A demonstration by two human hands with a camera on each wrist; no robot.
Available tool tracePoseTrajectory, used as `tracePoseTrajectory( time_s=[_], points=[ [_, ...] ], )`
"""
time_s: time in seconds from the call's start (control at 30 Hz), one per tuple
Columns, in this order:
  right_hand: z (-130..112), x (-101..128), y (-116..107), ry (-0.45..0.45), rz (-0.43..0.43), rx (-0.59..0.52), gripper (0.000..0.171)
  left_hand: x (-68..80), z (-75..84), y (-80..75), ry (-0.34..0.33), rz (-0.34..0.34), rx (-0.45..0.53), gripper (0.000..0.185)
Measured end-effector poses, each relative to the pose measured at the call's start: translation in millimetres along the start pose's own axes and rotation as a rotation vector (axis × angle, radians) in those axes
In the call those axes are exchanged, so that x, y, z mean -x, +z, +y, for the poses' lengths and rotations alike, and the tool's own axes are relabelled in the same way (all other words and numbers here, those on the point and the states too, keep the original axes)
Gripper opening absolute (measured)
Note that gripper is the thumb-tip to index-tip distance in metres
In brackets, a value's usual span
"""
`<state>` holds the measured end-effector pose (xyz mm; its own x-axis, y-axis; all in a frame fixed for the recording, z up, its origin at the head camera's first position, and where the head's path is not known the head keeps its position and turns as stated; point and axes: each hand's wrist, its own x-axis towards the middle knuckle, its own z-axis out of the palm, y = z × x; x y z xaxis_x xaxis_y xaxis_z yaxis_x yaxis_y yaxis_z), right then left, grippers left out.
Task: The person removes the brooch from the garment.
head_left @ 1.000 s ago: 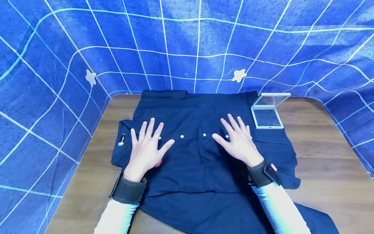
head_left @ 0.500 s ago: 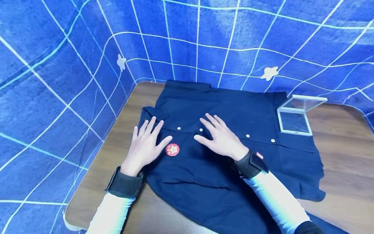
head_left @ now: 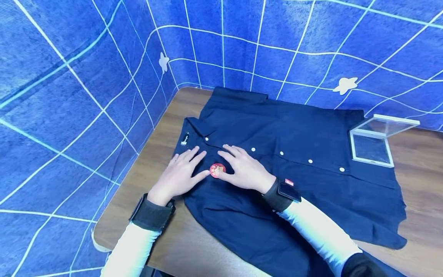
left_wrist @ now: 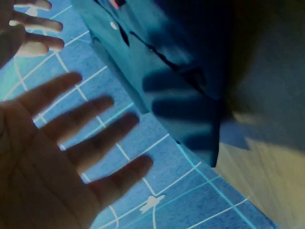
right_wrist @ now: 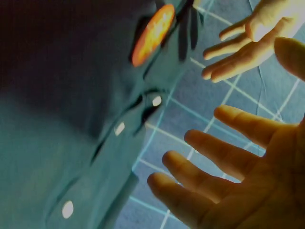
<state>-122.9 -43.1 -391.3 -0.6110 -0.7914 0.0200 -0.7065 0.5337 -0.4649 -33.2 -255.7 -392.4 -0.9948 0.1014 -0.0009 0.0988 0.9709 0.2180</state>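
Note:
A navy buttoned shirt [head_left: 311, 204] lies spread on the table, its collar [head_left: 194, 129] toward the left and a row of white buttons across it. On the shirt near the collar sits a round red badge [head_left: 217, 170] with a star figure. My left hand [head_left: 178, 175], fingers extended and apart, hovers over the collar end, thumb tip near the badge. My right hand [head_left: 247, 169] is held over the shirt with fingers straight; its thumb overlaps the badge's edge in the head view. Both wrist views show the palms holding nothing above the cloth.
A white-framed clear case [head_left: 372, 148] stands with its lid raised on the shirt's far right part. The wooden table [head_left: 173, 234] meets a blue grid-patterned cloth [head_left: 242, 38] at the back and left. White star shapes [head_left: 346, 85] decorate that cloth.
The head view has turned left, so shirt and case shift right in it. My right hand has moved left along the shirt toward the badge and left hand, uncovering several buttons.

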Motion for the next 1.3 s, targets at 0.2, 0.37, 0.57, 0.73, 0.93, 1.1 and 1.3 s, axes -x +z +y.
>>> tracePoseTrajectory(
  time_s=[0.2,0.37,0.57,0.73,0.93,1.1,1.3],
  points=[
    [-1.2,-8.7,14.3,-0.033,0.011,0.015,0.054,-1.3,-2.6,6.4,0.122,-0.054,0.001,0.056],
    [-2.4,-14.3,26.9,-0.095,0.019,0.074,0.048,-0.1,-3.9,11.8,0.127,-0.085,-0.008,0.052],
    [-7.3,-19.0,40.5,-0.091,0.015,0.141,0.041,1.5,-2.5,19.5,0.111,-0.142,-0.023,0.049],
    [-11.0,-23.6,42.9,-0.054,0.038,0.229,0.036,-2.2,0.5,19.6,0.100,-0.140,-0.040,0.048],
    [-11.7,-28.9,42.0,-0.023,0.023,0.279,0.036,-5.7,4.0,16.8,0.075,-0.157,-0.053,0.047],
    [-11.8,-30.0,41.0,-0.026,0.007,0.278,0.036,-5.8,5.5,16.6,0.082,-0.143,-0.064,0.045],
    [-11.8,-31.1,42.8,0.002,-0.023,0.301,0.040,-7.8,6.7,18.3,0.082,-0.128,-0.069,0.036]
  ],
)
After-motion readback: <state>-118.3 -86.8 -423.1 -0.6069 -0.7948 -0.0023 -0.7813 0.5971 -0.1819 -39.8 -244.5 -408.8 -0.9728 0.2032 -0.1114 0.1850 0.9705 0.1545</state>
